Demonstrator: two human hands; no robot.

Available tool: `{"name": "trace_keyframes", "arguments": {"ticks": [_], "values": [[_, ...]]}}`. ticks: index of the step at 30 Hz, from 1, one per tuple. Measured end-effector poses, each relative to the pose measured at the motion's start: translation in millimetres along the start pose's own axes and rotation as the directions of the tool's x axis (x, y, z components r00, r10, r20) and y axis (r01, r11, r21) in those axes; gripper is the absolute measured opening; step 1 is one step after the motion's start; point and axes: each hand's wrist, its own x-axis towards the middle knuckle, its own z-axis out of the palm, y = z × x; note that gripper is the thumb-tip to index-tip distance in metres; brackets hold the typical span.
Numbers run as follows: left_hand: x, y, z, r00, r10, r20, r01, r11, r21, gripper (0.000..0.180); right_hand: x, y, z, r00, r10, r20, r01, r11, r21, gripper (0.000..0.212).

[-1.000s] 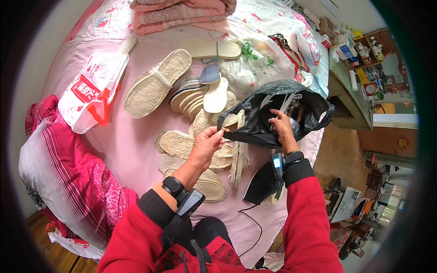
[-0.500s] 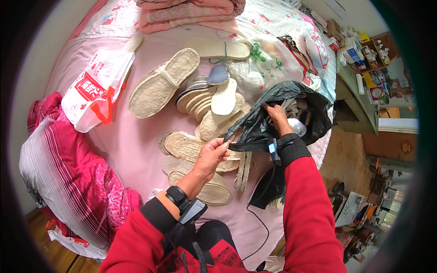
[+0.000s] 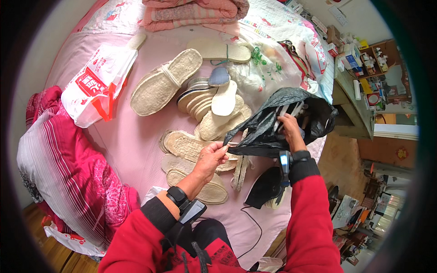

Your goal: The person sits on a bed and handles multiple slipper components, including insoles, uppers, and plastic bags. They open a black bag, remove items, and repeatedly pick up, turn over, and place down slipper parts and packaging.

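black plastic bag [image 3: 263, 122], lying between and beyond the two hands on a pink bedsheet [image 3: 132, 154]. its long axis runs crosswise and slightly oblique, from a drawn-out corner at the left hand [image 3: 212, 160] to a rounded end beyond and to the right of the right hand [image 3: 292, 129]; the gaping mouth faces upward, around the right hand. the left hand pinches the corner between thumb and forefinger, the other fingers curled. the right hand reaches into the mouth, its bent fingers at some pale strips [image 3: 297, 108]; whether they are grasped cannot be told.

just beyond the left hand, and partly covered by it, lies a rough cream shoe sole [image 3: 182, 144]; further beyond stands a leaning row of soles [image 3: 195, 102], with a smooth white sole [image 3: 224, 100] resting against it. to the left of these, a tied pair of soles [image 3: 157, 91] slants away from the left hand, toe and heel in line with the forearm. nearer the wearer than the right hand lies a black cloth piece [image 3: 263, 187]. well to the left of the left hand sits a red-and-white carrier bag [image 3: 98, 86].
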Motion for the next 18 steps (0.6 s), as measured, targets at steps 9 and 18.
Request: {"name": "trace_keyframes", "arguments": {"ticks": [9, 18], "values": [[-3, 22, 21, 0.999, 0.036, 0.009, -0.035, 0.992, -0.120, 0.009, -97, -59, -58, 0.950, -0.312, 0.019, 0.250, 0.794, 0.553, 0.026], [-16, 21, 25, 1.000, -0.018, 0.001, 0.018, 0.982, -0.190, 0.010, -153, -90, 78, 0.780, -0.509, 0.363, 0.380, 0.847, 0.370, 0.037]]}}
